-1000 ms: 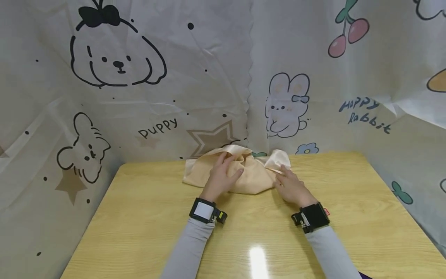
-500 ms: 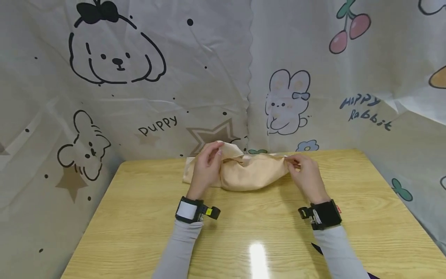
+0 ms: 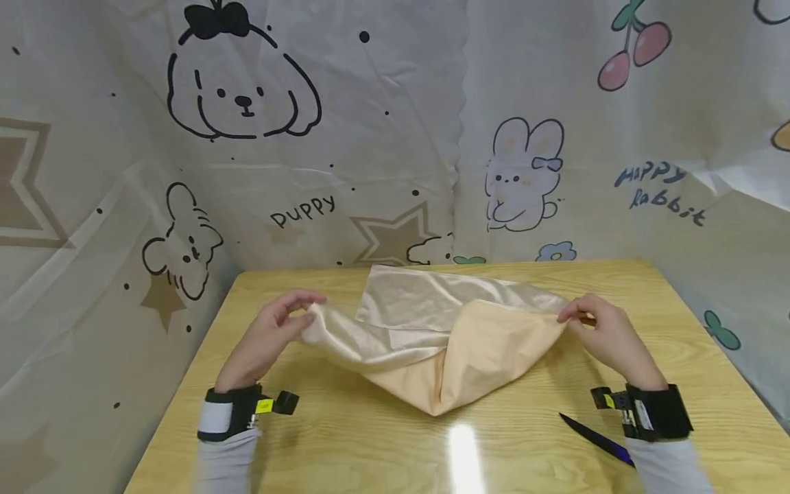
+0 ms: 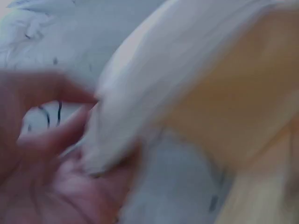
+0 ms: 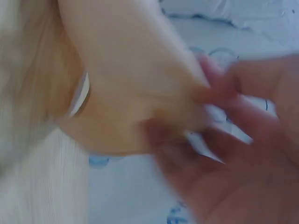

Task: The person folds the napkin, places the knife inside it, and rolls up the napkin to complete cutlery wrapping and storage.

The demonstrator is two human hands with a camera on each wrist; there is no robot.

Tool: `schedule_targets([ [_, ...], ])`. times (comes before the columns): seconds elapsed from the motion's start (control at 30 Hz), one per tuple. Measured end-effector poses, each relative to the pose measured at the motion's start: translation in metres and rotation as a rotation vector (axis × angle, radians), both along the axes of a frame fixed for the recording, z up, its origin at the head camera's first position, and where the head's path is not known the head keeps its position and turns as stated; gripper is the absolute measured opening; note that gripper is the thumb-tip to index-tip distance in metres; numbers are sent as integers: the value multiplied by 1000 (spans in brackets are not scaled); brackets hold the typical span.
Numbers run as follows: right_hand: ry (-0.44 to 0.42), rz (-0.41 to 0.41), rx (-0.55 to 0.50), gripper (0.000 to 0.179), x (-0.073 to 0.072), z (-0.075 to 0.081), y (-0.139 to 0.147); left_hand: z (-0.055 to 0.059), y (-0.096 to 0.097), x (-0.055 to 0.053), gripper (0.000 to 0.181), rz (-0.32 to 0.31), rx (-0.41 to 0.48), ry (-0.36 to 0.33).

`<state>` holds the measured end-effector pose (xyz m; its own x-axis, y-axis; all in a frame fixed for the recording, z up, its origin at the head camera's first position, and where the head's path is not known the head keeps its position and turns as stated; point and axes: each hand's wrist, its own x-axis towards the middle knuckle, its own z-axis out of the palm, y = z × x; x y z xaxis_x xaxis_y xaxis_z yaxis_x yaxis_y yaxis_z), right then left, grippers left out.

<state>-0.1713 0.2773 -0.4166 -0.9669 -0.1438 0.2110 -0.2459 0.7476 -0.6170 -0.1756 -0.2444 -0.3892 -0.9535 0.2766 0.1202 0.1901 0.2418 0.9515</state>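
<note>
A peach-coloured satin cloth hangs between the two hands, shiny on one face and matt on the other. Its far part lies spread on the table, while the near part sags in a fold toward the person. My left hand pinches one corner between thumb and fingers, at the cloth's left. At the right, another corner is pinched by my right hand. Both wrist views are blurred; the left wrist view shows the cloth edge at the fingers, and the right wrist view shows the matt side gripped.
A dark, pointed, blade-like object lies on the wooden table near the right forearm, partly hidden by the sleeve. A printed curtain with cartoon drawings stands behind the table and along its sides.
Both hands have moved apart, the left one far to the left, and nearer the person. The bunched cloth has been taken by two corners and spread wide. More of the dark object shows.
</note>
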Motion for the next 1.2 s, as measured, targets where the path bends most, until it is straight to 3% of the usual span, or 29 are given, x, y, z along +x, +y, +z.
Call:
schedule_targets([
  [0.07, -106, 54, 88, 17, 2, -5, 8, -8, -15, 2, 32, -128, -206, -32],
  [0.13, -170, 97, 148, 19, 1, -10, 10, -14, -24, 3, 32, -165, -416, -13],
  [0.2, -181, 133, 147, 25, -2, -14, 5, -18, -25, 2, 33, -141, -530, 21],
  [0.3, -139, 168, 111, 36, -10, -20, -13, -24, -10, -1, 33, -31, -646, 104],
  [0.43, -111, 198, 99, 47, -27, -31, -46, -38, 31, -8, 36, -35, -682, 171],
  [0.53, -111, 199, 87, 52, -43, -43, -71, -52, 62, -15, 41, -107, -720, 194],
  [0.7, -142, 223, 70, 60, -55, -58, -103, -70, 93, -20, 51, -226, -754, 124],
  [0.83, -138, 185, 46, 54, -51, -58, -113, -75, 101, -18, 51, -258, -798, 83],
  [0.97, -59, 180, 10, 26, -45, -45, -111, -73, 98, -12, 52, -207, -851, 40],
  [1.07, 56, 213, -37, 11, -39, -29, -103, -70, 91, -10, 54, -152, -896, 0],
  [1.2, 163, 232, -123, 24, -23, -7, -85, -70, 82, -11, 55, -101, -919, -29],
])
